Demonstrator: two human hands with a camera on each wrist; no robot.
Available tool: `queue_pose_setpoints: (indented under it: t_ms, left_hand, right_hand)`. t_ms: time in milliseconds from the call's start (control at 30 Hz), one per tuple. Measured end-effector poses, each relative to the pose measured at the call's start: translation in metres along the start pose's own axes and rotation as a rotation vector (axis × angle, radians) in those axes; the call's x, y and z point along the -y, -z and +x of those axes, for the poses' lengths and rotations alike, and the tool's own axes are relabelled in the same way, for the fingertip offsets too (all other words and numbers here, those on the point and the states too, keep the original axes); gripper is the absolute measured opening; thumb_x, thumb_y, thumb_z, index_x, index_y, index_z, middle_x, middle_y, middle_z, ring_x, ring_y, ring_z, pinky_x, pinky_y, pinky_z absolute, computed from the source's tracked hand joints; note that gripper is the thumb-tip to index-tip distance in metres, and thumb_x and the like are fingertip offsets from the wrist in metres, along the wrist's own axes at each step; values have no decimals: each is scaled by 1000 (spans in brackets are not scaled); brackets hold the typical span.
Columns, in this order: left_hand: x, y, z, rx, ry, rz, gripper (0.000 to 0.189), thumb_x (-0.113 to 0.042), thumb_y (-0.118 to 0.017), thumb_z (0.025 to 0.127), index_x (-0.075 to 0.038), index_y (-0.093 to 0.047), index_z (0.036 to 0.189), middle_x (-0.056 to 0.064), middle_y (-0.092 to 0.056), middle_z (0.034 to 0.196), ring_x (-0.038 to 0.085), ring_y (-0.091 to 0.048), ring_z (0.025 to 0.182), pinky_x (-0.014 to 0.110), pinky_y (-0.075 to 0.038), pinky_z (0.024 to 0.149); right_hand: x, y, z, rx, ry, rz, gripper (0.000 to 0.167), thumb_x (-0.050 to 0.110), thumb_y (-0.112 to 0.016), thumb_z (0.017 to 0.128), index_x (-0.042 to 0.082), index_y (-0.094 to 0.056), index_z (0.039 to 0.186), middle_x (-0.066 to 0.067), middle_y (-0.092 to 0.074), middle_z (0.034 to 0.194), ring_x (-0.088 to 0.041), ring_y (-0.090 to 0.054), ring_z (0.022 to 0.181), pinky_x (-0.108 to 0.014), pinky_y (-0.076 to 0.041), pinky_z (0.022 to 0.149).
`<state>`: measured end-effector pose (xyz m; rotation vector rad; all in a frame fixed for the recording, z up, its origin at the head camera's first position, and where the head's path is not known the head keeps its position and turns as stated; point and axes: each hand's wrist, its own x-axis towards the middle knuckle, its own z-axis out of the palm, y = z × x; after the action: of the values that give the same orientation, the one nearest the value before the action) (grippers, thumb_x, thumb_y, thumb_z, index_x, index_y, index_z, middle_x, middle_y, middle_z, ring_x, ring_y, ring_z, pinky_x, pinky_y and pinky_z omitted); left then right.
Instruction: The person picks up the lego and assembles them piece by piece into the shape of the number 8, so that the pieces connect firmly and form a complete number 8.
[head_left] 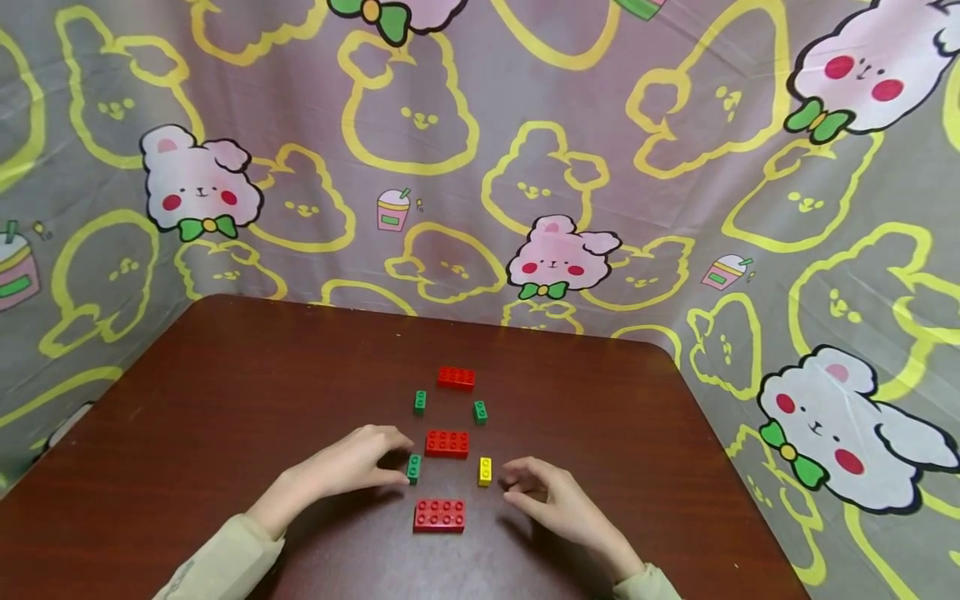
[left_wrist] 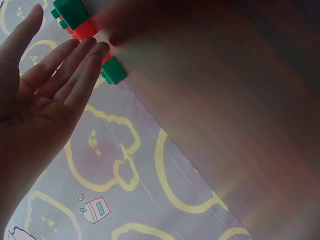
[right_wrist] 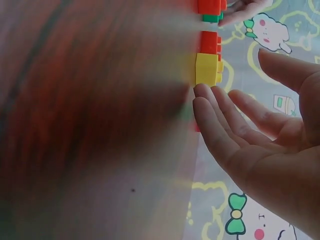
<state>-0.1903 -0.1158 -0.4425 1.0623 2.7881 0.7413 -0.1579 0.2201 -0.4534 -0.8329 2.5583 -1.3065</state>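
Observation:
My left hand (head_left: 358,463) is beside a small green brick (head_left: 414,468), fingers spread loosely around its left side with nothing gripped. In the left wrist view, the fingers of that hand (left_wrist: 55,90) are apart from the nearby green brick (left_wrist: 71,14). Just right of a small yellow brick (head_left: 485,472) is my right hand (head_left: 551,505), fingers relaxed and holding nothing. The right wrist view has the yellow brick (right_wrist: 206,69) just beyond the fingertips. Between the hands lies a red brick (head_left: 447,444) with studs up; another red brick (head_left: 439,516) lies nearer to me.
Farther back on the dark brown table (head_left: 315,358) are a third red brick (head_left: 456,378) and two small green bricks, one left (head_left: 420,402) and one right (head_left: 480,412). A patterned cloth (head_left: 450,192) hangs behind and beside the table.

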Motion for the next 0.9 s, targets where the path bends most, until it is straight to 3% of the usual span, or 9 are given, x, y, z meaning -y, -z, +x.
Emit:
queue_pose_setpoints:
  t_ms: [400,700,900]
  left_hand:
    - [-5,1,2,22,9,4,44,-30,-79,84,-1,-69,115,9,-71,109,21,-67,99,38,-56,87]
    - [-5,0,3,6,-19,9,43,-29,-79,83,-1,-70,114,8,-72,107,20,-67,99,37,-56,86]
    - [-6,1,3,-5,-41,21,42,-29,-80,83,0,-71,112,8,-72,105,20,-68,96,36,-56,85]
  right_hand:
    - [3,-5,1,33,-25,33,36,25,-68,95,0,-62,120,-16,-71,109,-10,-69,95,-25,-57,85]
    - [9,-8,2,57,1,46,35,23,-67,95,-1,-62,119,-17,-70,108,-14,-69,94,-26,-57,84]
    - [9,-11,3,73,-13,24,36,25,-68,95,-1,-62,119,-15,-71,107,-10,-69,93,-24,-57,83]
